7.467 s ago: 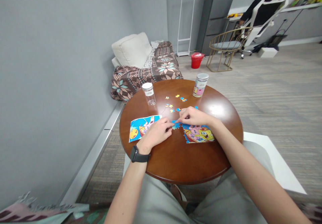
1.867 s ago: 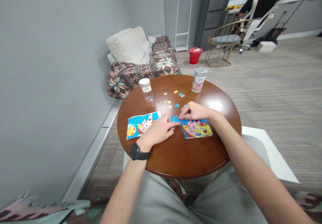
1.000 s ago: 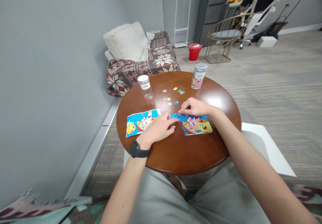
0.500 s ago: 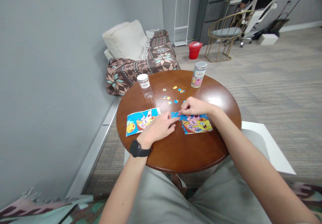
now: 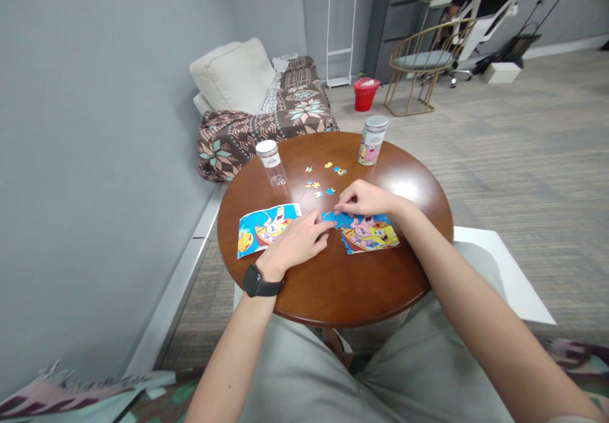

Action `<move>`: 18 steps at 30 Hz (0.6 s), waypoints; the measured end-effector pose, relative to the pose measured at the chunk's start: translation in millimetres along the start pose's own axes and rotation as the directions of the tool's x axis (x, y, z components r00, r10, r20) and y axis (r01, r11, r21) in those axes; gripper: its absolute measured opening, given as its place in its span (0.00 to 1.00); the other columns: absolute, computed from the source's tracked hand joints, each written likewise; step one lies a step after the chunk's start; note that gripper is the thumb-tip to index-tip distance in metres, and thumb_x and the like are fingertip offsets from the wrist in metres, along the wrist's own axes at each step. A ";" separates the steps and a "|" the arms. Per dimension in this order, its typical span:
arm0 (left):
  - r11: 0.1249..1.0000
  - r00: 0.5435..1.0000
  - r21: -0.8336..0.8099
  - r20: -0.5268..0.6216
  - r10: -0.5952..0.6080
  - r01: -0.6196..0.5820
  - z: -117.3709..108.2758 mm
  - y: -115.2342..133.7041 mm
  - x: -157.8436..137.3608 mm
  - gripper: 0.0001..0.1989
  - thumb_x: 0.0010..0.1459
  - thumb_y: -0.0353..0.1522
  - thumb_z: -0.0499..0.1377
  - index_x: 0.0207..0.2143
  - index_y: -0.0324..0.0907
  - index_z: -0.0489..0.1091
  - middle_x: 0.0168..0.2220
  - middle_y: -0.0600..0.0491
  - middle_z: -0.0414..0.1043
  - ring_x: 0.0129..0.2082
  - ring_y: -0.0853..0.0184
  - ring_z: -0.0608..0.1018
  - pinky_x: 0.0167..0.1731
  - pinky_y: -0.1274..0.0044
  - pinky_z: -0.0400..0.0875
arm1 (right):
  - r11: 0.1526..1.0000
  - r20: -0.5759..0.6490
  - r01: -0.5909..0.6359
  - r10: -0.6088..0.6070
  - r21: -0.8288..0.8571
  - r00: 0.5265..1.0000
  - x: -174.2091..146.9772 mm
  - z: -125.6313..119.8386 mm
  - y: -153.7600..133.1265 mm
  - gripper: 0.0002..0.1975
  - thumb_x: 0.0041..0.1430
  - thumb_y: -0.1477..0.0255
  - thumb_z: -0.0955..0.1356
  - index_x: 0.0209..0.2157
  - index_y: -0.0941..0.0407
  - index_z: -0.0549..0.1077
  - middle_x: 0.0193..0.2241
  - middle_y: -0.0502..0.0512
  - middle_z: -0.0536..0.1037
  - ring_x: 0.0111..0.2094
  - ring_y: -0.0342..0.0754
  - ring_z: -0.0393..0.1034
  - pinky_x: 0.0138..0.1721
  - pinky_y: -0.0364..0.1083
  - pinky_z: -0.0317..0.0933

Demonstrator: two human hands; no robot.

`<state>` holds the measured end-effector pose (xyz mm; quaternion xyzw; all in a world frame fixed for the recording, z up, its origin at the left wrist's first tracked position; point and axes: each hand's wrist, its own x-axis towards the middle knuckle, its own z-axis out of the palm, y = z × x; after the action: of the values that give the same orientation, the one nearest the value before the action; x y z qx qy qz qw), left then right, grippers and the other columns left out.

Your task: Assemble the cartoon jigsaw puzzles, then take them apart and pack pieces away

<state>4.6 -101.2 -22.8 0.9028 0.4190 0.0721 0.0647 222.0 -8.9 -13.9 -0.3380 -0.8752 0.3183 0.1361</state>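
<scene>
- Left hand point(image 5: 301, 240), loosely open, has slid its index finger rightward over the puzzle point(image 5: 370, 235).
- Right hand point(image 5: 364, 198) curls at the puzzle's far edge; cannot tell whether it grips.
- Puzzle lies right of the picture sheet point(image 5: 267, 227).

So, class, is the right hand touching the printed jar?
Apart: the head view shows a strip of brown tabletop between the right hand and the printed jar.

Jigsaw point(image 5: 365, 238), partly assembled, lying flat.
Print: pink and yellow cartoon figures in a boat; blue strip point(image 5: 327, 216) extends at upper left. Loose pieces point(image 5: 330, 191), blue and yellow, scattered beyond.
</scene>
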 end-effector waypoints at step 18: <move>0.999 1.000 -0.046 -0.007 -0.009 0.009 0.9 -1.7 -0.8 0.18 0.65 0.30 0.50 0.56 0.47 0.69 0.40 0.51 0.64 0.38 0.66 0.71 0.40 0.74 0.68 | 1.000 0.019 -0.014 0.013 0.024 1.000 -0.2 1.4 -1.9 0.15 0.53 0.66 0.66 0.32 0.60 0.83 0.23 0.52 0.79 0.23 0.42 0.65 0.28 0.42 0.57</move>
<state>3.0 -100.8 -24.0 0.8989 0.4215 0.0848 0.0842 220.6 -10.8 -13.7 -0.3392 -0.8702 0.3328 0.1300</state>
